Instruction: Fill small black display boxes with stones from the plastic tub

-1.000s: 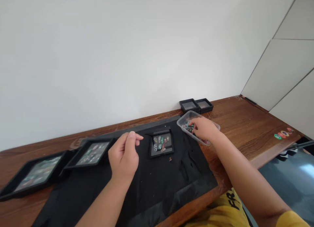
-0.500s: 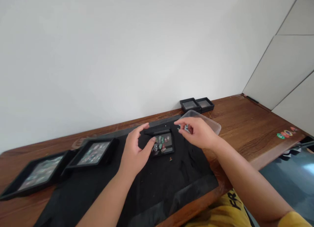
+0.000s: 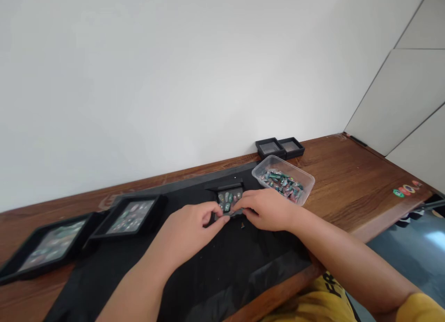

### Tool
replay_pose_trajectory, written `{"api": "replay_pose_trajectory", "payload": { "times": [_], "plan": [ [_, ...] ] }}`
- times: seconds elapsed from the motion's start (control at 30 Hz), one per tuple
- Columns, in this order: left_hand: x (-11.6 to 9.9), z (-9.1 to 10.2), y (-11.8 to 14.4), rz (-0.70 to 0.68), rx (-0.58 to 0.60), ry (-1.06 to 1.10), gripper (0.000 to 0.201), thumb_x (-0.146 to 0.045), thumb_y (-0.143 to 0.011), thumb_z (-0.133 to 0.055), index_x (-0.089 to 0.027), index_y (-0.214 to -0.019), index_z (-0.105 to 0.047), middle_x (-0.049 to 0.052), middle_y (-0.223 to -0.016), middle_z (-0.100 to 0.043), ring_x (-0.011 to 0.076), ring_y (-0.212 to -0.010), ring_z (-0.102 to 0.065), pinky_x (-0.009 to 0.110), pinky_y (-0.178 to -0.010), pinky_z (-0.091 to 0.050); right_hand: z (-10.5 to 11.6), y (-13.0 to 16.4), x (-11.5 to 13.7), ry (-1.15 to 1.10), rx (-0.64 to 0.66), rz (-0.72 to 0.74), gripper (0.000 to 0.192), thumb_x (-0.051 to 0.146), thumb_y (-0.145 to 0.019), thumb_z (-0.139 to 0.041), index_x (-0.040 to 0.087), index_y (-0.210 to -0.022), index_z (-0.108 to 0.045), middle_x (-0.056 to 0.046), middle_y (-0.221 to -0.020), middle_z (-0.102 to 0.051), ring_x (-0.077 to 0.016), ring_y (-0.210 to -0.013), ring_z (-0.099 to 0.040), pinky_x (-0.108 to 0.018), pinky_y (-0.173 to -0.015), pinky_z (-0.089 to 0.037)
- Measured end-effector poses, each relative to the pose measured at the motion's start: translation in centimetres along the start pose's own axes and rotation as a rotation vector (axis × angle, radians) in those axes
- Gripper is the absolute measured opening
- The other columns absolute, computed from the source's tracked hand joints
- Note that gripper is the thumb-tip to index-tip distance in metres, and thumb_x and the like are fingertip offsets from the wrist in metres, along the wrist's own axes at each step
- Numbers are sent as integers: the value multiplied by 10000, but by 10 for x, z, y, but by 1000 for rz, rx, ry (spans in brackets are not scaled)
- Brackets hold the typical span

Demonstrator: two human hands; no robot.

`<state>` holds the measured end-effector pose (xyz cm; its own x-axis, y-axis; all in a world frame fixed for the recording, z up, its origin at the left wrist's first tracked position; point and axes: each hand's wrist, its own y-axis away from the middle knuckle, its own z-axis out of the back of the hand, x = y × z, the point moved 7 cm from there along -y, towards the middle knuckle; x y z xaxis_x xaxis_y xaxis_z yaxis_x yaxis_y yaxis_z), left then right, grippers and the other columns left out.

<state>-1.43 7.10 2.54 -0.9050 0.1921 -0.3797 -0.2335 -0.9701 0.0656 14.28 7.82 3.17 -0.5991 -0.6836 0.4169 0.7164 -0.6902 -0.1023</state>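
A small black display box (image 3: 232, 188) lies on the black mat, its lid raised at the back. Several glossy false nails (image 3: 227, 198), green, grey and pinkish, are laid out inside it. At the box's front left corner is my left hand (image 3: 198, 222), thumb and index finger drawn together by the nails. My right hand (image 3: 267, 208) reaches in from the right, its index fingertip low among the front nails and its other fingers curled. Both sets of fingertips nearly meet. Whatever lies between them is too small or hidden to make out.
A clear plastic tub (image 3: 306, 178) of loose false nails stands to the right. Two black framed boxes (image 3: 132, 216) (image 3: 52, 243) of nails lie left. Smaller black boxes (image 3: 280, 147) sit against the wall. A tiny brown piece (image 3: 243, 225) rests on the black mat (image 3: 222, 262).
My right hand has come from beside the tub, left and down to the box. My left hand has lowered onto the box's front, its thumb and index finger closing together.
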Motion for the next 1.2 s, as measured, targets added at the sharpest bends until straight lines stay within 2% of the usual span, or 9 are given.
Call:
{"api": "replay_pose_trajectory", "payload": {
  "times": [0.13,0.33,0.57,0.83,1.03,1.2],
  "plan": [
    [-10,-8,0,9,69,-115,253,-448,-870,-588,-341,-910,-813,-18,-644,-671,194,-592,-621,284,-553,-338,-4,-2,-1,52,62,-56,329,103,-959,-536,184,-1204,-741,-73,-1169,-749,-207,-1051,-704,-297,-842,-499],
    [-19,-12,0,66,145,-236,271,-449,-936,-573,-367,-936,-832,4,-788,-785,253,-782,-730,304,-627,-399,-6,-2,-2,138,155,-98,331,114,-972,-515,176,-1197,-751,-79,-1174,-734,-223,-1031,-710,-314,-831,-497],
    [-24,-11,3,107,186,-274,250,-422,-953,-589,-360,-1007,-825,15,-865,-809,266,-845,-747,319,-656,-432,-7,-3,-1,229,176,-122,411,118,-978,-477,221,-1309,-699,-82,-1198,-710,-230,-1001,-707,-328,-791,-491],
    [-29,-14,8,92,227,-291,300,-411,-980,-555,-374,-1167,-786,34,-891,-809,283,-899,-754,332,-703,-470,-11,-3,1,249,203,-85,411,106,-957,-497,255,-1263,-726,-71,-1191,-696,-232,-1016,-692,-333,-802,-489],
    [-28,-12,4,122,175,-257,271,-422,-969,-566,-375,-1075,-811,31,-884,-810,265,-876,-757,307,-664,-444,-10,0,3,274,200,-71,351,107,-948,-520,218,-1202,-736,-86,-1127,-704,-237,-996,-691,-334,-789,-488],
    [-29,-10,5,100,102,-200,214,-446,-908,-638,-320,-860,-804,3,-812,-794,240,-784,-736,303,-621,-404,-4,2,3,291,182,-94,316,110,-955,-503,199,-1157,-729,-91,-1080,-711,-236,-947,-694,-326,-749,-484]
  ]
}}
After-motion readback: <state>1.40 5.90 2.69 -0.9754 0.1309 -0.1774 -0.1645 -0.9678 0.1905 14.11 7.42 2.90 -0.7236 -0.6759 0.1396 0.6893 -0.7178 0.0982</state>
